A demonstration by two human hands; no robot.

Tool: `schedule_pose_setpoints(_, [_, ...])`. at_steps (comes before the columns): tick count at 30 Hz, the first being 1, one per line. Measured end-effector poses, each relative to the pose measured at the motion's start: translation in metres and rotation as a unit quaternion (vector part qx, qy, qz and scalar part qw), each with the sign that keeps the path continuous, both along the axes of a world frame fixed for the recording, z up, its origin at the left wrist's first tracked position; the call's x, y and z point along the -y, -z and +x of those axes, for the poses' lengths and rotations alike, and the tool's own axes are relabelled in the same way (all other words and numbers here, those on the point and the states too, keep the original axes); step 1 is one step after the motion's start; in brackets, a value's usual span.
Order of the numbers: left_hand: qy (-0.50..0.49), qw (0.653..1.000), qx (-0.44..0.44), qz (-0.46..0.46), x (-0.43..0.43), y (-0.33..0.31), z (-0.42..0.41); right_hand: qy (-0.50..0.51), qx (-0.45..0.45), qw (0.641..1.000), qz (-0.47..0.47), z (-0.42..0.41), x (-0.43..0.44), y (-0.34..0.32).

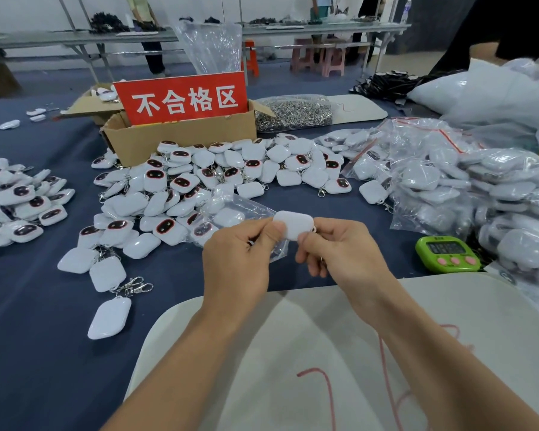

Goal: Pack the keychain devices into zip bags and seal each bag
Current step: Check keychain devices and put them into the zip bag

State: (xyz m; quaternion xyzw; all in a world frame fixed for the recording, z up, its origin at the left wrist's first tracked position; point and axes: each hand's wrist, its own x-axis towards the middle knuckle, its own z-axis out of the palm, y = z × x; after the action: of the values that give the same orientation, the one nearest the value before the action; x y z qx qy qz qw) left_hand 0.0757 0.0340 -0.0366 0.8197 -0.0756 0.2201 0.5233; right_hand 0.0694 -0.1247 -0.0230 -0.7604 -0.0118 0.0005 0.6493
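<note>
Keychain device [293, 227] – white shell, aloft between both hands | left hand [240, 259] curled, thumb and forefinger pinching its left edge; clear zip bag [237, 209] limp just behind it, hold on it unclear | right hand [339, 253] curled, pinching the right edge | judged light, rigid, slick: take by the edges; bag film floppy

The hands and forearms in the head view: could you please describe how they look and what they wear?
Both the left hand and the right hand are bare, with no gloves. The forearms show no sleeves, watch or bracelet up to the frame's edge. Whether a ring is worn is too unclear to tell.
</note>
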Motion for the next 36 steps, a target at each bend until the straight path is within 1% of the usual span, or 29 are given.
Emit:
schedule_pose_setpoints(3, [-0.054, 0.998, -0.014, 0.001, 0.0, 0.002, 0.001, 0.036, 0.001, 0.999, -0.014, 0.001, 0.001, 0.001])
schedule_pose_setpoints(5, [-0.097, 0.993, -0.065, 0.027, -0.005, 0.0, 0.002, 0.07, 0.003, 0.997, -0.031, 0.001, 0.003, 0.001])
schedule_pose_setpoints(7, [-0.109, 0.984, -0.11, 0.092, -0.01, -0.001, 0.0, 0.1, 0.009, 0.994, -0.049, 0.002, 0.005, 0.0])
schedule_pose_setpoints(9, [-0.119, 0.967, -0.129, 0.186, -0.011, -0.003, -0.003, 0.115, 0.016, 0.991, -0.062, 0.002, 0.005, 0.0])
schedule_pose_setpoints(10, [-0.131, 0.956, -0.137, 0.223, -0.011, -0.005, -0.004, 0.118, 0.017, 0.99, -0.07, 0.002, 0.005, 0.0])
schedule_pose_setpoints(11, [-0.142, 0.95, -0.14, 0.24, -0.01, -0.005, -0.004, 0.121, 0.016, 0.99, -0.075, 0.002, 0.004, 0.001])
schedule_pose_setpoints(14, [-0.156, 0.955, -0.117, 0.222, -0.009, -0.003, -0.003, 0.126, 0.022, 0.988, -0.091, 0.0, 0.003, 0.003])
schedule_pose_setpoints(18, [-0.139, 0.97, -0.065, 0.187, -0.007, 0.001, -0.005, 0.124, 0.057, 0.983, -0.122, -0.002, -0.002, 0.005])
schedule_pose_setpoints(20, [-0.119, 0.977, -0.029, 0.174, -0.005, 0.001, -0.006, 0.124, 0.079, 0.981, -0.129, -0.003, -0.008, 0.006])
schedule_pose_setpoints(23, [-0.068, 0.993, 0.026, 0.097, -0.004, 0.0, -0.006, 0.127, 0.104, 0.971, -0.174, -0.002, -0.013, 0.01])
schedule_pose_setpoints(24, [-0.049, 0.995, 0.034, 0.086, -0.005, -0.001, -0.006, 0.124, 0.105, 0.968, -0.193, -0.002, -0.013, 0.011])
schedule_pose_setpoints(26, [-0.003, 0.995, 0.052, 0.09, -0.006, -0.001, -0.006, 0.078, 0.097, 0.964, -0.233, 0.0, -0.014, 0.011])
schedule_pose_setpoints(28, [0.029, 0.991, 0.07, 0.107, -0.006, -0.002, -0.008, -0.006, 0.08, 0.951, -0.299, 0.0, -0.016, 0.009])
schedule_pose_setpoints(29, [0.028, 0.99, 0.077, 0.112, -0.005, -0.001, -0.008, -0.037, 0.071, 0.942, -0.325, 0.0, -0.015, 0.008])
schedule_pose_setpoints(30, [0.013, 0.991, 0.08, 0.111, -0.005, -0.001, -0.008, -0.055, 0.069, 0.941, -0.327, 0.0, -0.014, 0.007])
schedule_pose_setpoints(31, [-0.012, 0.992, 0.077, 0.1, -0.005, -0.001, -0.007, -0.062, 0.073, 0.949, -0.299, 0.001, -0.011, 0.006])
schedule_pose_setpoints(32, [-0.04, 0.994, 0.063, 0.081, -0.006, -0.003, -0.007, -0.054, 0.073, 0.964, -0.249, 0.0, -0.007, 0.006])
schedule_pose_setpoints(34, [-0.099, 0.994, 0.029, 0.036, -0.014, -0.01, 0.001, -0.004, 0.087, 0.984, -0.154, 0.002, 0.002, 0.004])
schedule_pose_setpoints(36, [-0.138, 0.99, 0.004, -0.006, -0.024, -0.016, 0.01, 0.063, 0.104, 0.991, -0.047, 0.007, 0.012, 0.005])
